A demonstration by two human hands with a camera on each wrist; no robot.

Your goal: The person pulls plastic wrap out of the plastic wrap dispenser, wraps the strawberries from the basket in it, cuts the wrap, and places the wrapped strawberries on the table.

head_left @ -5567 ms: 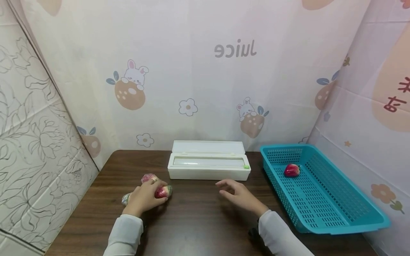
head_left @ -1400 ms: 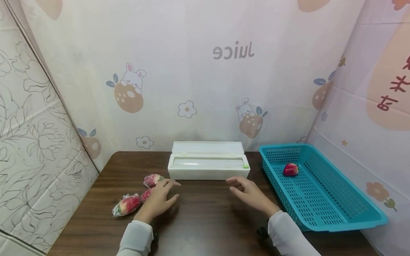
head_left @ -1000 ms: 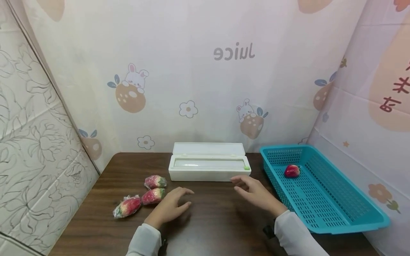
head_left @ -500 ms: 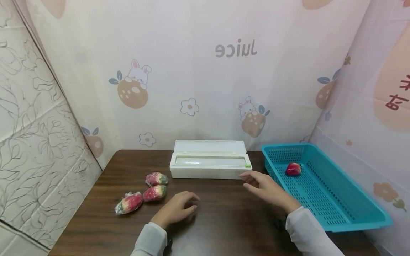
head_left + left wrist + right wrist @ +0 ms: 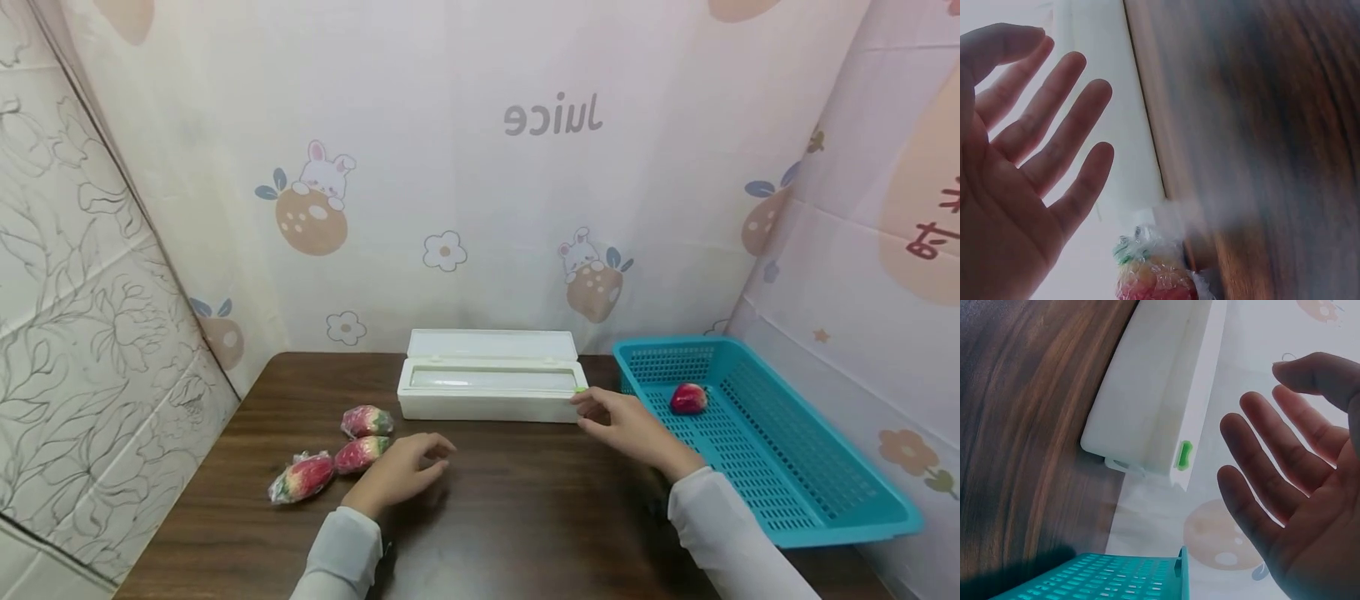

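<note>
Relaxed and holding nothing, my left hand (image 5: 400, 472) hovers over the table just right of three red-and-yellow fruits wrapped in clear film, the nearest being the middle wrapped fruit (image 5: 362, 455). One film-wrapped fruit (image 5: 1155, 275) also shows below that hand in the left wrist view. My right hand (image 5: 633, 433) is at the right end of a white cling film dispenser (image 5: 487, 407), whose lid stands raised. In the right wrist view its fingers are loosely bent and apart from the dispenser's green slider (image 5: 1184, 455).
A teal perforated basket (image 5: 825, 533) stands on the right, with one red fruit (image 5: 688, 398) inside. Another wrapped fruit (image 5: 302, 477) lies furthest left on the dark wooden table (image 5: 510, 525). A printed curtain (image 5: 450, 167) closes off the back.
My left hand let go of the wrapped fruits and moved right, then slightly back left. My right hand moved right to the dispenser's end. The fruits and dispenser stay put lately.
</note>
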